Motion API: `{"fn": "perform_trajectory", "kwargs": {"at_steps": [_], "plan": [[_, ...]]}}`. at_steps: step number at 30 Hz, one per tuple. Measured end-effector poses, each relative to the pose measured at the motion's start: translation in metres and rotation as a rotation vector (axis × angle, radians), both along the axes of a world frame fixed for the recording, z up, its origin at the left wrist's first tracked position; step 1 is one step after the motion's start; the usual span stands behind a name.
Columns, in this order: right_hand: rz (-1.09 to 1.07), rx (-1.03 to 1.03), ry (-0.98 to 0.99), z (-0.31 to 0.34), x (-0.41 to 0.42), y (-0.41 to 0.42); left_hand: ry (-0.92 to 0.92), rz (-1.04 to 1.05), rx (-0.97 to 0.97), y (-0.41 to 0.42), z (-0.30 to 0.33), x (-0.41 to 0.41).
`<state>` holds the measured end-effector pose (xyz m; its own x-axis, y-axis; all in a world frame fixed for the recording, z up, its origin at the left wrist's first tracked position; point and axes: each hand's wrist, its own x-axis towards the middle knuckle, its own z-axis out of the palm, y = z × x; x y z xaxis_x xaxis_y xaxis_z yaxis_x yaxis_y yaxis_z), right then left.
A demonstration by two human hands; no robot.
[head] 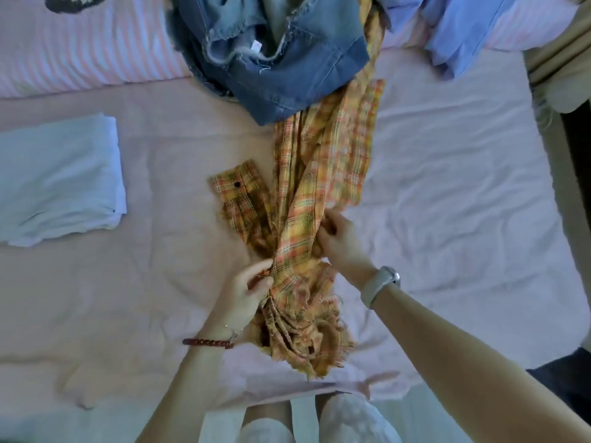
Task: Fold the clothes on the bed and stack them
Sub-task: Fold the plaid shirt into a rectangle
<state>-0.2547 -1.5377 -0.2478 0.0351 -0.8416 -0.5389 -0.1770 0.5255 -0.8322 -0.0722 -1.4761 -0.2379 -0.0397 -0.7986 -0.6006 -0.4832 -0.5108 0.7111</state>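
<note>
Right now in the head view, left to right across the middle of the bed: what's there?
Folded white garment → left hand → plaid shirt → right hand → bare pink sheet.

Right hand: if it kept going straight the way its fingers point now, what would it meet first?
The right hand points up-left, already gripping the bunched plaid shirt. Going on, it would probably press further into that shirt's twisted middle, then reach the buttoned cuff beyond; depth is hard to judge.
</note>
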Motion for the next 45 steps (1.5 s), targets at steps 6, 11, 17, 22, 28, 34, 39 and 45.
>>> {"fn": "perform_trajectory", "kwargs": {"at_steps": [6,11,17,22,28,34,39,45], "plan": [[0.230,0.035,0.154,0.001,-0.008,0.106,-0.452,0.369,0.113,0.035,-0.002,0.051],[0.020,0.108,0.197,-0.010,-0.032,0.079,-0.298,0.108,-0.203,0.012,-0.011,0.013],[-0.063,-0.151,0.046,0.019,-0.030,0.031,-0.272,-0.283,-0.165,0.004,-0.019,-0.051],[0.180,-0.343,0.121,0.054,-0.036,0.021,0.111,0.155,-0.281,-0.003,0.034,-0.039],[0.470,-0.417,0.151,0.111,-0.021,0.025,0.161,0.127,-0.435,0.007,0.109,-0.012],[0.424,-0.362,0.108,0.167,0.006,0.104,0.246,0.253,-0.535,0.069,0.161,0.029],[0.126,-0.602,0.170,0.227,0.023,0.185,0.200,0.289,-0.615,0.130,0.200,0.071],[0.011,-0.709,0.094,0.334,0.054,0.242,0.370,0.213,-0.797,0.157,0.284,0.085]]}}
